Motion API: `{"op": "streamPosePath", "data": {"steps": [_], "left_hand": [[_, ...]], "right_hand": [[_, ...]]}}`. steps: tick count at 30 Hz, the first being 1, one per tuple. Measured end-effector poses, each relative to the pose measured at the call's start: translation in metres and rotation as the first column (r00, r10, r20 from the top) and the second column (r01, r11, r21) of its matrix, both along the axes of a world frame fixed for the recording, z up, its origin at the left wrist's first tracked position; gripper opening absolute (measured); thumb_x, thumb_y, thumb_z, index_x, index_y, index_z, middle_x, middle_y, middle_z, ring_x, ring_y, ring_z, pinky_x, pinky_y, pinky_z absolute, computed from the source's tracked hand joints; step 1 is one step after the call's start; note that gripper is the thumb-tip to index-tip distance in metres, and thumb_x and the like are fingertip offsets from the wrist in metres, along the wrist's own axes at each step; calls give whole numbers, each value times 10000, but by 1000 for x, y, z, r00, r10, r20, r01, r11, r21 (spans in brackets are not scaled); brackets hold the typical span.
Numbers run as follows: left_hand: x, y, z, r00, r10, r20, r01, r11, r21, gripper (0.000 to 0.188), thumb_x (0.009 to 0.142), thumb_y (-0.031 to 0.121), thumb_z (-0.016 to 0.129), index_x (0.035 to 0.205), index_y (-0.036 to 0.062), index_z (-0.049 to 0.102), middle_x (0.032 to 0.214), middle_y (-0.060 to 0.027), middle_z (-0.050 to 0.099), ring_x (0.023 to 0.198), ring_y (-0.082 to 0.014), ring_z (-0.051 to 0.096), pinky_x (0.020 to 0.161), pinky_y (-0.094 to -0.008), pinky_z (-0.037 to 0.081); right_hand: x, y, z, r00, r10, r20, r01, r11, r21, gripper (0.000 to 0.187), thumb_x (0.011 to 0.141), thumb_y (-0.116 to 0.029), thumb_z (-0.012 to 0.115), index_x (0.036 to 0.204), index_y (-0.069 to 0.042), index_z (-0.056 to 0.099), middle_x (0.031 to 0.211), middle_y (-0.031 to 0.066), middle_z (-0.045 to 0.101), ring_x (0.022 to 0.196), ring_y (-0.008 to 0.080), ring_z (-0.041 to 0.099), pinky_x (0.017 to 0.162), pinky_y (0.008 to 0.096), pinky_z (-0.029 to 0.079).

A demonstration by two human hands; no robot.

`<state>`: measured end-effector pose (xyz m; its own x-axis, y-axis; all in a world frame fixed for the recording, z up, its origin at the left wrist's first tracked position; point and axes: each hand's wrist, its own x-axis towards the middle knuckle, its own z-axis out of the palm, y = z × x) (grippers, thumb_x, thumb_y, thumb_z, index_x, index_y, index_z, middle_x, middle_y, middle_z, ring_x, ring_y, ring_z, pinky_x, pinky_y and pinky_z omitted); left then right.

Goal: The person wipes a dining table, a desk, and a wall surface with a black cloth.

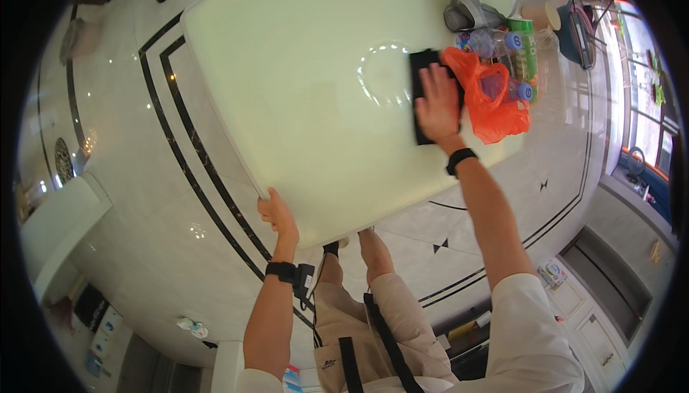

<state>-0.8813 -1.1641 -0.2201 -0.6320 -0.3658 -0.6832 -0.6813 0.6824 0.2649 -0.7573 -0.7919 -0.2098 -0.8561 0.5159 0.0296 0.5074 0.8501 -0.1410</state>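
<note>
At the 7 o'clock edge of the pale yellow-green, smooth-topped table (308, 113), the left hand (278, 213) is closed around the rim, thumb on top. Toward 2 o'clock from it, a black, roughly rectangular cloth (425, 61) lies flat on the tabletop, beneath the right hand (439, 106). That hand presses flat, fingers extended rather than clenched; cloth shows beyond it toward 12 and 7 o'clock. Just beside, at 3 o'clock, sits a crumpled orange-red plastic bag (499, 126); toward 1 o'clock lies a clear, blue-capped plastic bottle (491, 43).
</note>
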Motion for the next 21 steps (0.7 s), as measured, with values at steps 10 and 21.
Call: {"op": "streamPosePath", "data": {"steps": [10, 21], "left_hand": [[-8, -31, -21, 999, 30, 45, -39, 974, 221, 748, 936, 569, 450, 1396, -2, 303, 1387, -193, 312, 1305, -342, 273, 1022, -463, 316], [-28, -62, -5, 879, -115, 463, -278, 666, 693, 928, 896, 747, 266, 1518, 81, 91, 1584, -80, 107, 1436, -218, 117, 1154, -403, 76]], "right_hand": [[9, 10, -6, 989, -138, -51, 136, 990, -29, 634, 879, -251, 480, 1464, -77, 307, 1531, 177, 254, 1404, 367, 237, 1154, 486, 175], [-117, -273, 10, 1000, 3, -7, -5, 965, -262, 637, 881, -321, 485, 1457, -89, 345, 1557, 138, 233, 1441, 295, 200, 1169, 500, 129]]}}
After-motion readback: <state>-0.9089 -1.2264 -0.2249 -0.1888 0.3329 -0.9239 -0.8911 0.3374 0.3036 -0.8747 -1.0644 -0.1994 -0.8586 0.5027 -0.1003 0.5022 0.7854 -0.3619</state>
